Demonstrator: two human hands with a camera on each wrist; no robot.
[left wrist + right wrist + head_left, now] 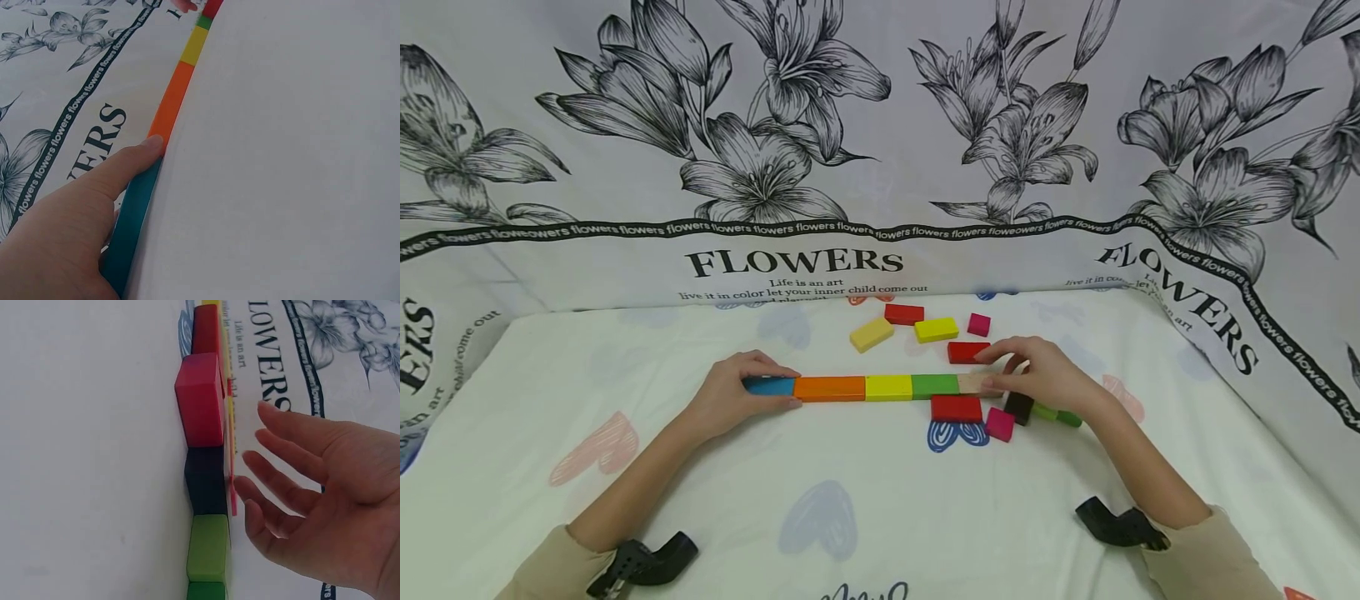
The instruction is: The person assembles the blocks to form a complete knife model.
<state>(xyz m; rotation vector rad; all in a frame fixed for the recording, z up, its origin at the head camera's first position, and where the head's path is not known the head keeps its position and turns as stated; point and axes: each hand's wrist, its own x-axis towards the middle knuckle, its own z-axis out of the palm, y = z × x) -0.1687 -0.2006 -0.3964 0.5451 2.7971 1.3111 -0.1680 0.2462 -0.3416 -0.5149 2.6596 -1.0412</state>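
A straight row of blocks lies on the cloth: blue (pixel 769 387), orange (pixel 830 389), yellow (pixel 888 387), green (pixel 935 384) and plain wood (pixel 972 383). My left hand (pixel 735 386) pinches the blue block at the row's left end, thumb on the near side, fingers on the far side. In the left wrist view, the thumb (pixel 152 142) reaches onto the orange block. My right hand (pixel 1041 375) is at the wood block's right end, its fingers loosely bent beside a red block (pixel 968 352). The right wrist view shows its fingers (pixel 275 478) apart, with nothing seen between them.
Near the row's right end are a red block (pixel 957 409), a pink block (pixel 999 424), a black block (pixel 1018 407) and green blocks (pixel 208 550). Behind the row lie yellow (pixel 936 330), pale yellow (pixel 872 334), red (pixel 904 314) and pink (pixel 979 324) blocks. A flower-print cloth (pixel 805 275) rises behind.
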